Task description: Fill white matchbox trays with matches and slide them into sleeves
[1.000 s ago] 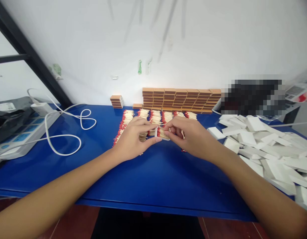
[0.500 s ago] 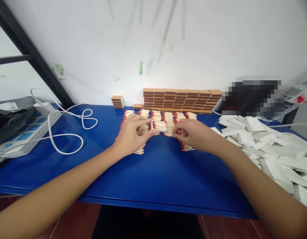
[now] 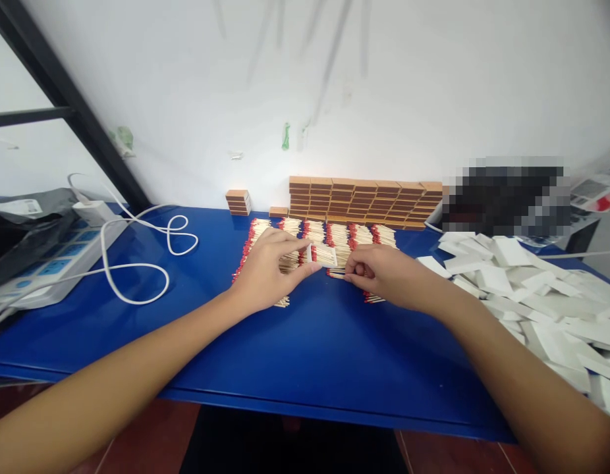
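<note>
My left hand [image 3: 268,270] holds a small white matchbox tray [image 3: 329,264] between thumb and fingers. Red-headed matches lie inside the tray. To its right, my right hand [image 3: 379,271] is closed in a pinch, its fingertips on the stick ends of a few matches [image 3: 337,274] at the front of a row. Several rows of matches [image 3: 312,228] lie side by side behind and under both hands, partly hidden by them.
Stacked brown matchboxes [image 3: 364,197] line the wall, with a smaller stack [image 3: 238,202] to the left. White empty trays [image 3: 527,283] are heaped on the right of the blue table [image 3: 305,355]. A power strip [image 3: 58,263] and white cable [image 3: 137,265] lie on the left.
My left hand has shifted slightly right with the tray. My right fingertips have moved slightly down, to the front end of a match row. The view has shifted a little.
</note>
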The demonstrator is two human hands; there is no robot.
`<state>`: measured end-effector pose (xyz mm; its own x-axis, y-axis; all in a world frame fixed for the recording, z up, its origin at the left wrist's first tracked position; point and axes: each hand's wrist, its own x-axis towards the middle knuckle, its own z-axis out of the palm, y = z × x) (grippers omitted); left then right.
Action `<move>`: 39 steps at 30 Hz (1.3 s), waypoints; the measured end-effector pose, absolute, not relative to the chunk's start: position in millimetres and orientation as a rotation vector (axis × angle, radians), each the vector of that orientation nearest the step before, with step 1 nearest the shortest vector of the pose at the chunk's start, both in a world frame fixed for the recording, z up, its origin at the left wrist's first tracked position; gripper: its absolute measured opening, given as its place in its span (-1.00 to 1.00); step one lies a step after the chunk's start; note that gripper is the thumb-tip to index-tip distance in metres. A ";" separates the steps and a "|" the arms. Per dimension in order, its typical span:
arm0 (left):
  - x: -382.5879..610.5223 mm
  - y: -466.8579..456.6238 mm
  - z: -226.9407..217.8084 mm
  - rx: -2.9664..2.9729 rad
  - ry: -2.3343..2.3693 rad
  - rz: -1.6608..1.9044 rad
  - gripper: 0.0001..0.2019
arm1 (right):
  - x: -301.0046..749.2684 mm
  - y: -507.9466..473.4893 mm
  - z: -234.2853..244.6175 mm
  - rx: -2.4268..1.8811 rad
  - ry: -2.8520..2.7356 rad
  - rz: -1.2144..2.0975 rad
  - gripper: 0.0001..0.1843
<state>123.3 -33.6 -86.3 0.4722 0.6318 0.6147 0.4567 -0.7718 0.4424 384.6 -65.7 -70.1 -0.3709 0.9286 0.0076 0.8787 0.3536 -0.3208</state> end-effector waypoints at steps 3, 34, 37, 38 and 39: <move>122.9 -33.3 -86.4 2.498 0.968 1.195 -0.65 | 383.0 -67.5 -67.7 -1.622 -2.421 0.426 -0.87; 123.1 -31.7 -87.9 2.552 0.909 1.213 -0.62 | 378.1 -69.1 -70.7 -1.683 -2.420 0.406 -0.87; 122.7 -31.6 -87.5 2.552 0.910 1.219 -0.63 | 378.9 -69.0 -72.1 -1.665 -2.437 0.409 -0.87; 122.5 -31.5 -87.6 2.555 0.913 1.216 -0.63 | 379.0 -69.2 -72.3 -1.655 -2.449 0.411 -0.87; 122.5 -31.4 -87.7 2.558 0.915 1.211 -0.63 | 379.0 -69.5 -72.3 -1.645 -2.458 0.419 -0.87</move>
